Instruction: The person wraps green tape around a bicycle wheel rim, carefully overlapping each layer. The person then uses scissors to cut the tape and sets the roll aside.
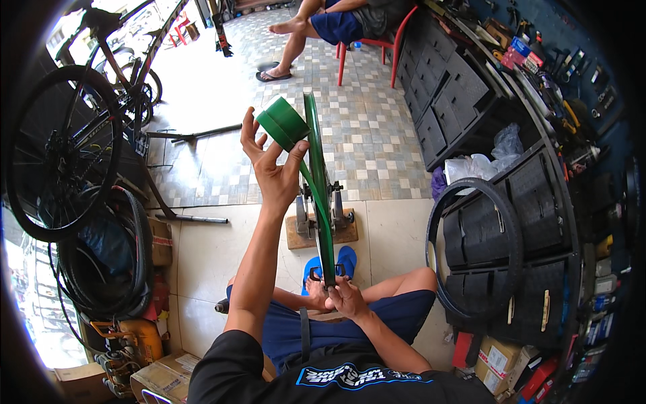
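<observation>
High at centre-left, a green tape roll (284,122) is gripped by the raised left hand (272,165), fingers spread around it. From the roll, tape is stretched down along the green rim (320,195). Lower right, the rim's near edge is pinched by the closed right hand (346,296), above the lap.

One roll of green tape (282,122) sits at upper centre, and one green wheel rim (319,195) runs down the middle. Two hands show: the left hand (272,165) at centre, the right hand (348,298) below it. One bicycle (81,128) stands at upper left, one loose black tyre (474,252) at right, one red chair (373,44) at the top.
</observation>
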